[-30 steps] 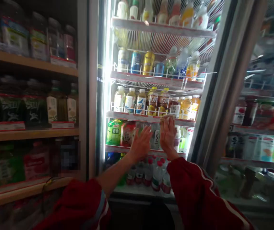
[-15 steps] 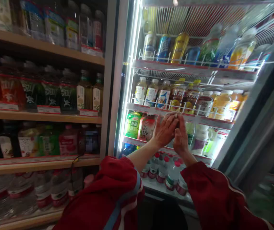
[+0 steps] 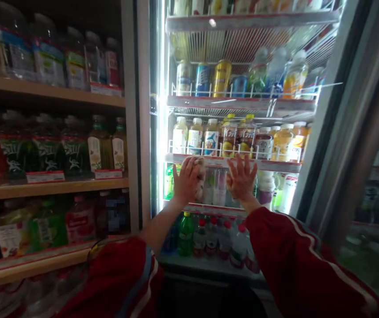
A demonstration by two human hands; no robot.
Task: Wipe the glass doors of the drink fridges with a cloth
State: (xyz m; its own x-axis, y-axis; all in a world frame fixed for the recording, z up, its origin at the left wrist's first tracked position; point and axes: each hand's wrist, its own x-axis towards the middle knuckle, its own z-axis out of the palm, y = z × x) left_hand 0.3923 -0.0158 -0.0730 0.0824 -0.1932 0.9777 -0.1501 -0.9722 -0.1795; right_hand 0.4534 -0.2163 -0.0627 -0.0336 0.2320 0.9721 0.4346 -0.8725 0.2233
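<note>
My left hand (image 3: 186, 182) is at the front edge of a lit cooler shelf (image 3: 275, 166), its fingers bent over a crumpled pale cloth (image 3: 200, 181). The cloth is against the shelf's price strip and is partly hidden by the hand. To its right, my right hand (image 3: 241, 180) rests its spread fingers on the same strip and holds nothing. Just above the hands, bottled drinks (image 3: 211, 138) stand behind a low white wire rail. Below the strip, other bottles are partly covered by my hands, including a green-labelled bottle (image 3: 169, 182) at the left.
The cooler's steel frame (image 3: 145, 132) stands left of the opening, with its glass door (image 3: 358, 145) swung out at right. Wooden shelves (image 3: 50, 185) of bottles fill the left side. Red-capped bottles (image 3: 211, 234) stand on the cooler's bottom level. Cans (image 3: 221, 78) stand higher up.
My hands were together near the strip's middle and are now apart. The left one has moved left along the strip with the cloth; the right hand's fingers have spread. The view has shifted.
</note>
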